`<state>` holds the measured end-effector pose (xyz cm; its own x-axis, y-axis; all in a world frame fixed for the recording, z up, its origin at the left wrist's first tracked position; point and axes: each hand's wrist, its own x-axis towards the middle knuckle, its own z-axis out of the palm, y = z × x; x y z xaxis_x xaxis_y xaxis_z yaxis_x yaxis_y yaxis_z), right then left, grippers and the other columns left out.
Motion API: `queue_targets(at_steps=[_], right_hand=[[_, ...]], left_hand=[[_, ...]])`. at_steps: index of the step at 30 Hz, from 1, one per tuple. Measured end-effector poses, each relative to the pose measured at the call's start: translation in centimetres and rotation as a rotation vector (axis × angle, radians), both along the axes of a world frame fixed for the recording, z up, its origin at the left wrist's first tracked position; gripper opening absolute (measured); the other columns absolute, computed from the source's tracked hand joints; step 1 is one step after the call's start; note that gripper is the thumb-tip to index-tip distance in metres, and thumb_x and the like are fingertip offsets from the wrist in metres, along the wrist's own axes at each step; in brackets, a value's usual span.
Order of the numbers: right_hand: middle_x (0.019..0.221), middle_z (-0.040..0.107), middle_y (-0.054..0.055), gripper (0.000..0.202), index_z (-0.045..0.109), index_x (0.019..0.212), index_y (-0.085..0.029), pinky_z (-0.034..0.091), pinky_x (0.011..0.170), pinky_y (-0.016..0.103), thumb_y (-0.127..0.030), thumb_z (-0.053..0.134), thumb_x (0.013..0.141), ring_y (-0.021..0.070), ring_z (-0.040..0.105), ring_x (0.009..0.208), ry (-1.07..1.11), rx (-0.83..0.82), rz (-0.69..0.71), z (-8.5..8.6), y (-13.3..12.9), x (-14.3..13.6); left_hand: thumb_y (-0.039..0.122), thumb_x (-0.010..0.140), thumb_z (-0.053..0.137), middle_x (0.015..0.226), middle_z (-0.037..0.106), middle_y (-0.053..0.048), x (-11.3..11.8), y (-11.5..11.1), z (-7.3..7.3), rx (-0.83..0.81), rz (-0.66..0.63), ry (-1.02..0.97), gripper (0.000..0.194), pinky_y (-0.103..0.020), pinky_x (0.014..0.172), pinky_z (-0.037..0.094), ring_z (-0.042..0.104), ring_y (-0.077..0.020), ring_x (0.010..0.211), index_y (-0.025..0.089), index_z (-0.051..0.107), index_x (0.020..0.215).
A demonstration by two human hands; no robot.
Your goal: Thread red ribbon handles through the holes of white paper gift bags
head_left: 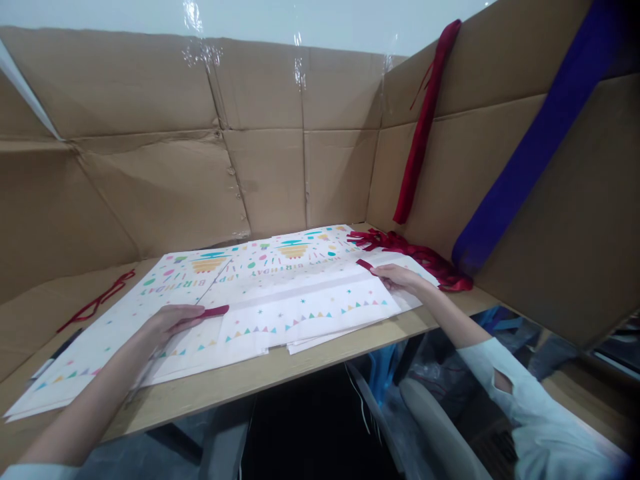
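Note:
My left hand point(173, 321) is closed on a short dark red ribbon strip point(217, 311), whose end sticks out to the right. My right hand point(399, 276) pinches another dark red ribbon end point(365, 265), pointing left. Both hands are over white printed paper sheets point(310, 293) with cake, star and bunting patterns and "HAPPY BIRTHDAY" lettering. A faint grey band crosses the paper between the hands; I cannot tell whether it is a shadow. Several sheets overlap on the table.
Cardboard walls point(270, 173) enclose the wooden table point(220, 393). A heap of red ribbons point(430, 261) lies at the right. One red ribbon point(427, 127) and a wide blue-purple band point(535, 147) hang on the right wall. A thin red cord point(97, 301) lies left.

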<state>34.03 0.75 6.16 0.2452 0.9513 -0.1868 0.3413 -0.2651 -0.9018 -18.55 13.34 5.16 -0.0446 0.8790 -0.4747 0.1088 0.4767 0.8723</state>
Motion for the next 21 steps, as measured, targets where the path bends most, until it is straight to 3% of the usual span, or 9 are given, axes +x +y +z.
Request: queue_targets(at_steps=[3, 6, 9, 11, 15, 21], right_hand=[[0.057, 0.053, 0.002, 0.027, 0.049, 0.071, -0.013, 0.041, 0.046, 0.020, -0.034, 0.047, 0.088, 0.0088, 0.049, 0.047, 0.143, -0.007, -0.061, -0.2, -0.9, -0.4], [0.070, 0.059, 0.004, 0.022, 0.049, 0.079, -0.014, 0.048, 0.060, 0.021, -0.030, 0.065, 0.076, 0.0105, 0.057, 0.061, 0.270, 0.064, -0.073, -1.0, -1.8, -0.5], [0.068, 0.060, 0.002, 0.038, 0.047, 0.077, -0.015, 0.048, 0.062, 0.019, -0.013, 0.077, 0.053, 0.0123, 0.059, 0.067, 0.370, 0.160, -0.105, -2.3, -2.3, -0.4], [0.062, 0.060, 0.001, 0.042, 0.045, 0.074, -0.016, 0.047, 0.059, 0.019, -0.009, 0.077, 0.047, 0.0132, 0.060, 0.065, 0.408, 0.206, -0.148, -3.0, -2.3, -0.3], [0.063, 0.061, 0.002, 0.040, 0.048, 0.071, -0.016, 0.047, 0.057, 0.019, -0.011, 0.077, 0.044, 0.0134, 0.060, 0.063, 0.392, 0.282, -0.245, -3.6, -1.8, -0.2], [0.068, 0.064, 0.006, 0.037, 0.051, 0.069, -0.014, 0.046, 0.057, 0.020, -0.009, 0.075, 0.041, 0.0151, 0.061, 0.065, 0.351, 0.346, -0.321, -3.0, -1.0, -0.3]], left_hand=[[0.007, 0.068, 0.066, 0.084, 0.068, -0.005, -0.2, 0.0, -0.4, 0.017, -0.002, -0.004, 0.007, -0.014, 0.072, 0.052, 0.063, -0.0116, 0.084, 0.008, 0.066, 0.075], [0.009, 0.068, 0.066, 0.086, 0.068, -0.004, -0.5, 0.0, -0.7, 0.082, 0.004, 0.000, 0.009, -0.015, 0.074, 0.052, 0.062, -0.0117, 0.086, 0.009, 0.066, 0.077], [0.009, 0.067, 0.067, 0.088, 0.068, -0.005, -0.6, -0.1, -0.8, 0.099, -0.013, 0.015, 0.012, -0.014, 0.075, 0.051, 0.062, -0.0120, 0.087, 0.009, 0.067, 0.079], [0.007, 0.067, 0.066, 0.086, 0.068, -0.006, -0.6, -0.3, -0.6, 0.082, -0.030, 0.016, 0.012, -0.013, 0.075, 0.051, 0.063, -0.0120, 0.085, 0.007, 0.067, 0.079], [0.002, 0.069, 0.061, 0.084, 0.068, -0.007, -0.1, -1.0, 0.0, 0.099, -0.010, -0.011, 0.009, -0.013, 0.071, 0.051, 0.063, -0.0113, 0.079, 0.006, 0.067, 0.075], [-0.002, 0.074, 0.054, 0.086, 0.068, -0.008, 0.7, -1.2, 0.1, 0.182, 0.043, -0.021, 0.016, -0.014, 0.069, 0.052, 0.064, -0.0118, 0.079, 0.005, 0.065, 0.083]])
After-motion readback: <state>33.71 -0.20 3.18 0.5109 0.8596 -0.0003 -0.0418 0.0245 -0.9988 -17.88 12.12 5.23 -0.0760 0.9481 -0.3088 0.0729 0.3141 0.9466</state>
